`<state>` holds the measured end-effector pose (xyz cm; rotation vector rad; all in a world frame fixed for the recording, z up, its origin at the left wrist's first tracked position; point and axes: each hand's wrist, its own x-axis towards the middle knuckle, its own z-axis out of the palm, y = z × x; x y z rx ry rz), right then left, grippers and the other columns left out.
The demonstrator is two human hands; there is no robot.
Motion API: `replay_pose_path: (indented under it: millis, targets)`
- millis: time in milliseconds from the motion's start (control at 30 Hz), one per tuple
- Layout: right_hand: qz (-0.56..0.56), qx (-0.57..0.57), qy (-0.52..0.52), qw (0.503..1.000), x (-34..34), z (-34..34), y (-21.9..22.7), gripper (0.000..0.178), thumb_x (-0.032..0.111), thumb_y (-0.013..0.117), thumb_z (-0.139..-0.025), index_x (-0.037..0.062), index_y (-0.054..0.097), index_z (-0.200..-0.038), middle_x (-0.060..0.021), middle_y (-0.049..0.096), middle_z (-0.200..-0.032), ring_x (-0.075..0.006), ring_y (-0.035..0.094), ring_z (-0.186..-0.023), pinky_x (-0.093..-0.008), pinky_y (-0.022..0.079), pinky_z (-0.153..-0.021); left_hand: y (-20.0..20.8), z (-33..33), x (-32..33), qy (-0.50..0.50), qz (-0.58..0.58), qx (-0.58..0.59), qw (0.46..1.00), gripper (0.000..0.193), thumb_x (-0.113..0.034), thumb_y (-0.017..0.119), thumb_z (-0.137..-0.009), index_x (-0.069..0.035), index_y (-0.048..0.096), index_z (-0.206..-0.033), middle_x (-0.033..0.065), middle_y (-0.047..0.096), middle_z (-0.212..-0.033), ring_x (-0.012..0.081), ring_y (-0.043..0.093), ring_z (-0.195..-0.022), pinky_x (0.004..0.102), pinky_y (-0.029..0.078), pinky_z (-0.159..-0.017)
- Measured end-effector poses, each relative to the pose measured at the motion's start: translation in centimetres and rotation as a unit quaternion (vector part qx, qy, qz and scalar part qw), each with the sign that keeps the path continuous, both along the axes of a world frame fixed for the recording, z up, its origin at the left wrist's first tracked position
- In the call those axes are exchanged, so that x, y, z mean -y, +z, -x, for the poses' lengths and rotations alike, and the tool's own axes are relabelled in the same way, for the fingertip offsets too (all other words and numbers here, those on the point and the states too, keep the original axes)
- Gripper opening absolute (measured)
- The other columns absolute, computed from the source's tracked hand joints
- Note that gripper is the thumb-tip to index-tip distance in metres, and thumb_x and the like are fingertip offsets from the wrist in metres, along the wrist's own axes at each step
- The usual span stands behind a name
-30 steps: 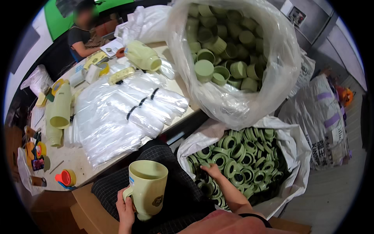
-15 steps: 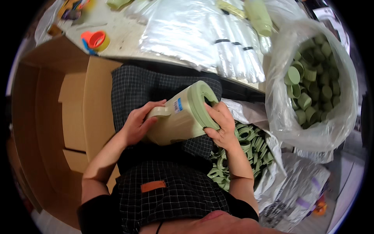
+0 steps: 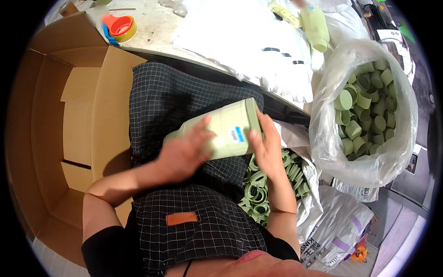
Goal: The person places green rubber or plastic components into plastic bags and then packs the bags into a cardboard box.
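- Bench (image 3: 152, 34): biggest item, ran across the top with plastic sheeting (image 3: 221, 41) on it. We judged the step better done below its edge.
- Cardboard box (image 3: 110, 111): stood open on the left, near the left forearm (image 3: 131, 177). We'd have kept the elbow off its flap.
- Checked apron (image 3: 154, 97): covered the lap under the work. Soft backing, could let things slide, so bracing mattered.
- Clear bag (image 3: 323, 134) of green cup-shaped parts (image 3: 354, 130): right side, well apart from both hands.
- White sack (image 3: 314, 184) of green rings (image 3: 258, 191): lower right, partly hidden behind the right forearm (image 3: 282, 198).
- Green tumbler (image 3: 226, 117): lay tilted above the lap, between the hands, wide end up and to the right. A steady angle seemed best to us.
- Left hand (image 3: 187, 145): blurred. We saw its fingers spread against the tumbler's side, couldn't tell how firmly they held. A full wrap would have braced better.
- Right hand (image 3: 267, 152): fingers gripped the wide end, thumb on the near side.
- End ring (image 3: 252, 115): darker green band at that end. We judged it wanted even pressure all round, no cocking; end face hidden, fit unverifiable.
- Blue-and-white label (image 3: 237, 134): smallest, near the right thumb. We'd have kept rubbing off it.
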<state>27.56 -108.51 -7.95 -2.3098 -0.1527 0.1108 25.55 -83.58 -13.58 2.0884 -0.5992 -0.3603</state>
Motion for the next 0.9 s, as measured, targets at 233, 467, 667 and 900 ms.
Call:
replay_pose_path:
  millis: [233,467,667,900]
  targets:
    - [-0.093,-0.090,-0.093,0.987,0.1,-0.6,-1.5,0.056,0.033,0.058,-0.097,-0.0098,0.053,-0.133,-0.0247,0.064,-0.113,-0.0389,0.063,-0.100,-0.0401,0.051,-0.087,1.4,1.2,0.6,-0.040,-0.077,-0.044,0.995,0.068,-0.022,0.075,-0.084,-0.005,0.042,-0.141,0.0194,0.057,-0.136,0.0408,0.067,-0.101,0.0443,0.057,-0.086]
    - [-0.129,-0.135,-0.039,0.982,2.3,-2.0,-2.0,0.058,0.037,0.059,-0.097,-0.0020,0.052,-0.140,-0.0088,0.058,-0.090,-0.0171,0.056,-0.083,-0.0309,0.047,-0.075,0.6,-0.7,0.5,-0.021,-0.030,0.000,0.999,0.064,-0.021,0.071,-0.087,-0.003,0.042,-0.141,0.0261,0.049,-0.142,0.0454,0.063,-0.109,0.0455,0.053,-0.091]
    - [-0.084,-0.001,0.001,0.996,5.3,-3.0,-6.5,0.073,0.049,0.052,-0.099,0.0010,0.035,-0.152,-0.0221,0.050,-0.136,-0.0351,0.047,-0.129,-0.0425,0.035,-0.111,10.0,-8.2,1.6,-0.256,0.312,0.184,0.896,0.036,-0.024,0.076,-0.080,-0.004,0.074,-0.109,0.0100,0.063,-0.105,0.0233,0.057,-0.076,0.0336,0.045,-0.069]
    - [-0.143,-0.048,0.013,0.988,4.3,-2.4,-5.7,0.070,0.043,0.059,-0.094,0.0056,0.039,-0.150,-0.0204,0.051,-0.136,-0.0373,0.049,-0.127,-0.0419,0.037,-0.109,-0.8,-30.8,9.1,0.063,0.086,0.348,0.932,0.014,-0.011,0.075,-0.085,0.001,0.071,-0.092,0.0077,0.066,-0.086,0.0202,0.062,-0.081,0.0337,0.050,-0.076]
